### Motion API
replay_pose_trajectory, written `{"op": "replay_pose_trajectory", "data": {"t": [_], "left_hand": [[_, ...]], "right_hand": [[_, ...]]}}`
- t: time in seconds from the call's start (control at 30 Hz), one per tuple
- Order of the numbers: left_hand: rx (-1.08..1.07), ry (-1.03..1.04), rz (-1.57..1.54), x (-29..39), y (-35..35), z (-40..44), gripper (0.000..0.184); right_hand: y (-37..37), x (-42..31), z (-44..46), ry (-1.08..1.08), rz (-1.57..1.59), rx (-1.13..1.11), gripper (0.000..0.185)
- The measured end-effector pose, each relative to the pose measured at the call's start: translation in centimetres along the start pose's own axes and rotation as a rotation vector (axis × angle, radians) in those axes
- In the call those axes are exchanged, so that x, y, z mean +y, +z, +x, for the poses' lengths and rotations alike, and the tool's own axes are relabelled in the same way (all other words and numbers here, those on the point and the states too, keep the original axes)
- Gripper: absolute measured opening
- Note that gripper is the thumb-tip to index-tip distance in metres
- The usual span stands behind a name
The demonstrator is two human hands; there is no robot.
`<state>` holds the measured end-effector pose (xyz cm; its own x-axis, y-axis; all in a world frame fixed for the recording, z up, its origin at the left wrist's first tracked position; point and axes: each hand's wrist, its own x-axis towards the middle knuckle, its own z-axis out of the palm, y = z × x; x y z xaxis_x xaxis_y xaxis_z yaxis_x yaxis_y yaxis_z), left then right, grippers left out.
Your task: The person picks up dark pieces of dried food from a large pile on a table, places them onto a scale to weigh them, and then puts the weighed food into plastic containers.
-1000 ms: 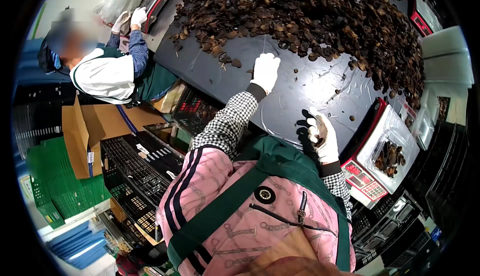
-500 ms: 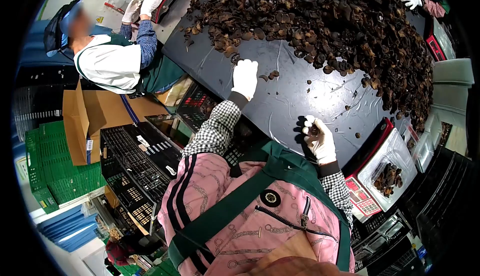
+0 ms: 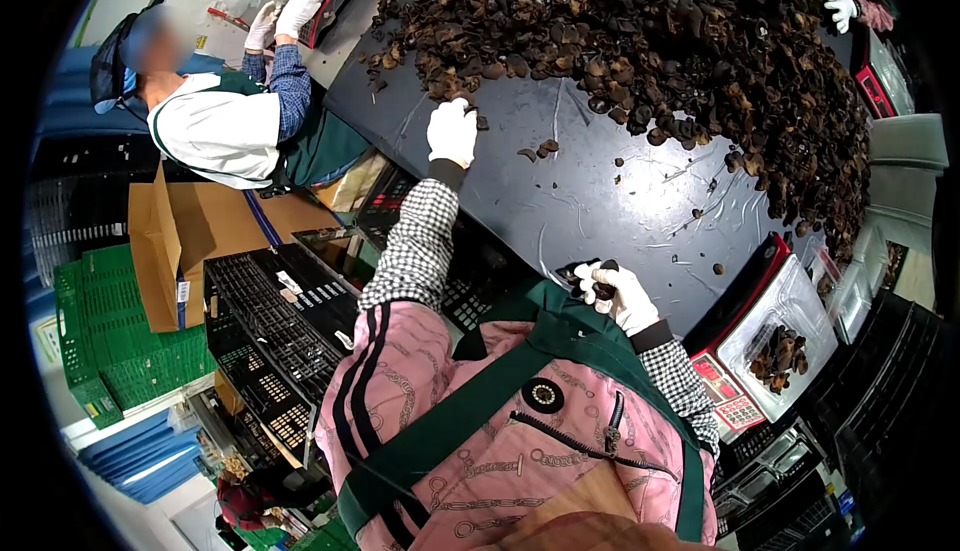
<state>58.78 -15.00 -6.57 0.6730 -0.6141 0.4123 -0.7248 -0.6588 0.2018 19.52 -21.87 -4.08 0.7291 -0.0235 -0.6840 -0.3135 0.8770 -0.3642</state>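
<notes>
A big heap of dark brown, curled pieces [image 3: 620, 21] that look like wood ear mushrooms covers the far part of the dark tabletop [image 3: 520, 191]. At the heap's near left edge is my white-gloved left hand [image 3: 452, 134], its fingers curled together on a mushroom piece at the fingertips. Near the table's front edge, close to my apron, my gloved right hand [image 3: 625, 299] is closed around a dark mushroom [image 3: 604, 290]. A few loose mushroom pieces [image 3: 540, 150] lie between the hands and the heap.
To the right, a red and white scale [image 3: 735, 381] bears a clear plastic tray with mushrooms. A co-worker [image 3: 220, 131] handles things at another scale, upper left; another's gloved hands [image 3: 840, 11] are at upper right. Black crates [image 3: 270, 301] and a cardboard box [image 3: 200, 241] stand left.
My left hand has moved left and slightly away along the heap's edge. My right hand has come left and closer to my body, still with a mushroom. The far-right co-worker's hands have shifted.
</notes>
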Motion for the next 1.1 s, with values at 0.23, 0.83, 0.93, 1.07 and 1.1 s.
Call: {"op": "replay_pose_trajectory", "data": {"t": [0.23,0.83,0.93,1.07,1.1], "left_hand": [[-0.416,0.434,-0.314,8.9,-8.2,-1.3,0.013],[-0.036,0.360,-0.064,8.6,0.4,-1.6,0.013],[-0.284,0.295,-0.213,7.2,1.6,-2.2,0.017],[-0.518,0.548,-0.531,11.5,-4.9,-4.8,0.015],[-0.651,0.659,-0.620,12.4,-5.9,-6.6,0.019]], "right_hand": [[1.7,-1.3,-1.5,-0.205,0.122,-0.012,0.052],[-0.1,-0.4,-3.9,-0.389,0.014,0.019,0.020],[-0.7,0.0,-4.1,-0.425,0.091,-0.037,0.030],[-2.7,1.0,-3.6,-0.403,0.191,0.133,0.038],[-3.4,1.3,-3.6,-0.428,0.163,0.101,0.031]]}}
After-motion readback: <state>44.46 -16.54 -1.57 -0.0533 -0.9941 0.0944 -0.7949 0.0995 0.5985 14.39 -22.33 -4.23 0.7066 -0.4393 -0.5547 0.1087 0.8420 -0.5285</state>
